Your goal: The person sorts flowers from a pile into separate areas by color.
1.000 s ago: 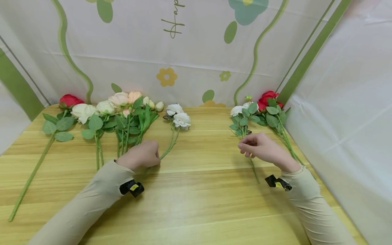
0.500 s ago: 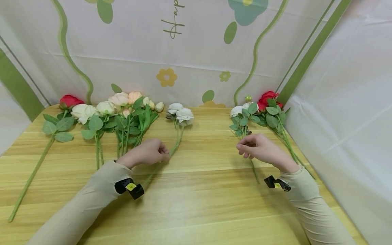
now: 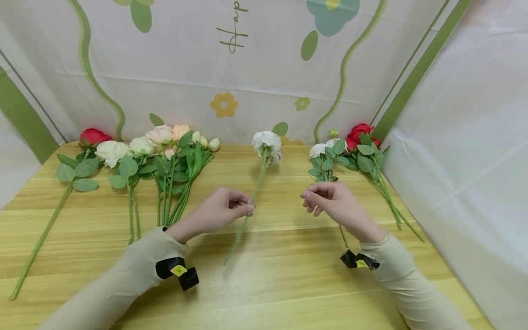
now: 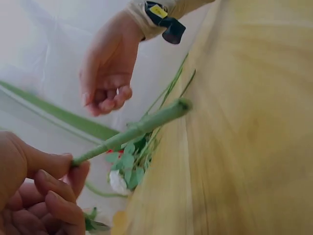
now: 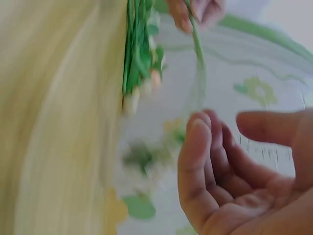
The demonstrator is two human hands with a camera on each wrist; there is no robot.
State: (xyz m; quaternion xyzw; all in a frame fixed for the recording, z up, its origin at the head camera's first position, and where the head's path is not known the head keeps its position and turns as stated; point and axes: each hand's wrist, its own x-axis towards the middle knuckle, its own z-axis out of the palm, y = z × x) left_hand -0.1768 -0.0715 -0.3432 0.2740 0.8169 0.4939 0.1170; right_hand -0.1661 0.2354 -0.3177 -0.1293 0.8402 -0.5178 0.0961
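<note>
My left hand (image 3: 218, 210) pinches the green stem of a white artificial flower (image 3: 266, 143) between thumb and fingers. The bloom tilts away towards the back, and the stem slants down towards the front. In the left wrist view the cut end of this stem (image 4: 142, 128) sticks out past the thumb. To the right, my right hand (image 3: 339, 206) hovers with loosely bent fingers and holds nothing. Its thumb and fingers (image 5: 193, 169) are apart in the right wrist view, where the white bloom is blurred. Behind that hand lies a white flower spray (image 3: 326, 153) with green leaves, its stem partly hidden.
Along the back left of the wooden table (image 3: 264, 293) lie a red rose (image 3: 95, 136), cream flowers (image 3: 113, 152), peach flowers (image 3: 160, 134) and pale buds (image 3: 213, 144). Red flowers (image 3: 360, 136) lie at the right edge. A printed cloth (image 3: 181, 59) hangs behind.
My left hand has moved right and raised the white flower, whose bloom has swung right and more upright. The right hand has shifted slightly left, still holding nothing.
</note>
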